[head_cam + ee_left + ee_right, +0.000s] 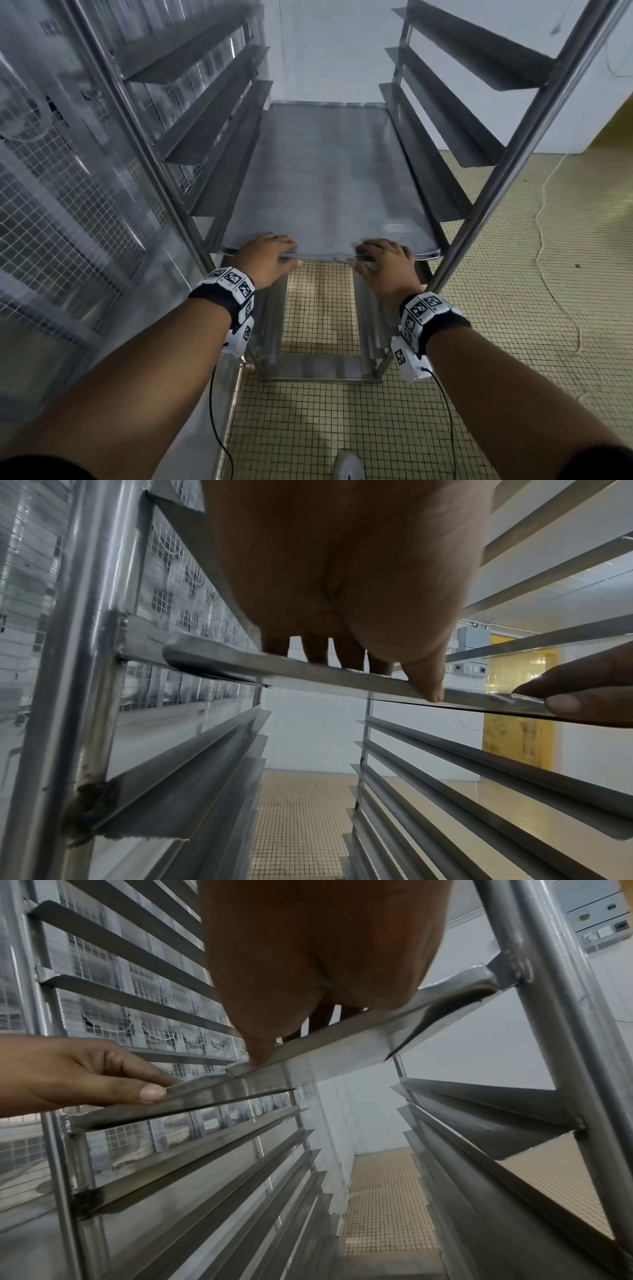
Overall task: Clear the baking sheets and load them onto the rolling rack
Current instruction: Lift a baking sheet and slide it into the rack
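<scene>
Plainly, the rack (pixel 520 144) fills the scene, its angled runners rising on the left and right over a tiled floor (pixel 513 274); a mesh panel (pixel 51 192) is seen at the far left. One bare sheet (pixel 325 178) is held on a pair of runners, nearly fully in, with only its near edge proud of the front posts; a thinner sheet edge appears to lie just beneath it in the wrist views, though whether that is a second sheet cannot be told. The near rim is gripped by the left hand (pixel 265 255) left of centre and by the right hand (pixel 387 262) right of centre; on each, the fingers are laid close together on top of the rim while the thumb is pressed against its front face, so the rim is pinched.

The step in hand is judged to be the last push home; it would be done well if both hands were advanced evenly, so the sheet is kept square and level on both runners and is not jammed; the thumbs should be drawn clear before the rim meets the posts.
</scene>
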Demonstrator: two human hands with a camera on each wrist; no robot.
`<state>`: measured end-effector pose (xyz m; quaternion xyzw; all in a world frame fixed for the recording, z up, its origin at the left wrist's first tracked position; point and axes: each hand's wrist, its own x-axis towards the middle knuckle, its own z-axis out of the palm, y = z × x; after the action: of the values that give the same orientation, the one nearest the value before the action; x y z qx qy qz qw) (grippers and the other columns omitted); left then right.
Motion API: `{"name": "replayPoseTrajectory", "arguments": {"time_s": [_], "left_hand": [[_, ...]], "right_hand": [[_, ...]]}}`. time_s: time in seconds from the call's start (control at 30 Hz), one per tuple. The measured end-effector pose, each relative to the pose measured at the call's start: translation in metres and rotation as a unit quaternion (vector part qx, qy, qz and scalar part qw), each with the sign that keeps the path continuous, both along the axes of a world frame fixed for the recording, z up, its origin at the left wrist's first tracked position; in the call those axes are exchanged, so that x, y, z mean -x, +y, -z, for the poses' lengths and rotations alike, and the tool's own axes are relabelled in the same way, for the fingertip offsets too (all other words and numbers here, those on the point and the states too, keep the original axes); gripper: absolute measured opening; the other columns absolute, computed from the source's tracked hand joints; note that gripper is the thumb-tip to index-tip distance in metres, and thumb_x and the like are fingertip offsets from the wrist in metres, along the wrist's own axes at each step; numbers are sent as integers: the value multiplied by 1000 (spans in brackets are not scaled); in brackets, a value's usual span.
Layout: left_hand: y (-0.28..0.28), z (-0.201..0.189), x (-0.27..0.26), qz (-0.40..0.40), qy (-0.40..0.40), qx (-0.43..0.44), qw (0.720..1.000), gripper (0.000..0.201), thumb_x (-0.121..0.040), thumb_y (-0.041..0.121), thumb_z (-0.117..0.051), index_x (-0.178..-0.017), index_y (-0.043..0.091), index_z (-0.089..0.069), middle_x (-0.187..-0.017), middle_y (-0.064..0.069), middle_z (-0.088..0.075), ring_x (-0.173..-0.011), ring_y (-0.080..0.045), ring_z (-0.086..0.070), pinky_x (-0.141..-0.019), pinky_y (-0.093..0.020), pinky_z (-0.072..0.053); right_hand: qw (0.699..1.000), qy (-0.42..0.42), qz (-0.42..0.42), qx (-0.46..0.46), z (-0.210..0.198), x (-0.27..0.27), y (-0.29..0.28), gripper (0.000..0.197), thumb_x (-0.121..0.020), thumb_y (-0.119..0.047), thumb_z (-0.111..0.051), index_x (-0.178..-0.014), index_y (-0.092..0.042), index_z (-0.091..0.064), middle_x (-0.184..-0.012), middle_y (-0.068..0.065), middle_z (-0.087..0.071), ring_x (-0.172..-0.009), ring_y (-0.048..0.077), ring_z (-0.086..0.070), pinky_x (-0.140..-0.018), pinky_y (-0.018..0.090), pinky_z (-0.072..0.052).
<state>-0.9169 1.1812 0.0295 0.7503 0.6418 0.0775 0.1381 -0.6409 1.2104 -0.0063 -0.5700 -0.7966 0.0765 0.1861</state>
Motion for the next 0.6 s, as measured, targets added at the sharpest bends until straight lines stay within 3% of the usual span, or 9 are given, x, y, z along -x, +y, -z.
{"name": "replayPoseTrajectory", "arguments": {"time_s": [0.23, 0.37, 0.53, 0.6], "left_hand": [[6, -2, 1, -2, 2, 11, 1000, 57, -96, 55, -48, -145, 27, -46, -158, 5, -33, -148, -20, -25, -119, -43, -21], [-1, -9, -6, 11, 68, 30, 997, 61, -97, 55, -46, -149, 25, -39, -161, 2, -27, -149, -24, -22, -121, -45, -20], [-39, -18, -19, 8, 72, -33, 997, 61, -95, 48, -54, -148, 20, -41, -154, 1, -37, -143, -22, -30, -115, -39, -25], [-57, -18, -23, 9, 49, -46, 998, 55, -94, 45, -56, -142, 20, -48, -151, 0, -41, -141, -21, -33, -113, -37, -29]], "right_hand": [[999, -7, 3, 31, -7, 6, 6, 46, -96, -58, -51, -133, -33, -59, -147, -10, -50, -139, 16, -38, -117, 45, -15], [998, -26, -1, 56, -21, 9, 0, 42, -97, -52, -50, -132, -31, -60, -148, -8, -50, -140, 16, -40, -119, 51, -12], [997, -46, 3, 69, -33, 13, -39, 50, -96, -53, -49, -140, -31, -52, -151, -3, -47, -145, 21, -34, -122, 55, -11], [996, -55, 10, 73, -37, 12, -62, 51, -95, -55, -49, -139, -29, -55, -150, -3, -49, -142, 21, -38, -122, 53, -15]]}}
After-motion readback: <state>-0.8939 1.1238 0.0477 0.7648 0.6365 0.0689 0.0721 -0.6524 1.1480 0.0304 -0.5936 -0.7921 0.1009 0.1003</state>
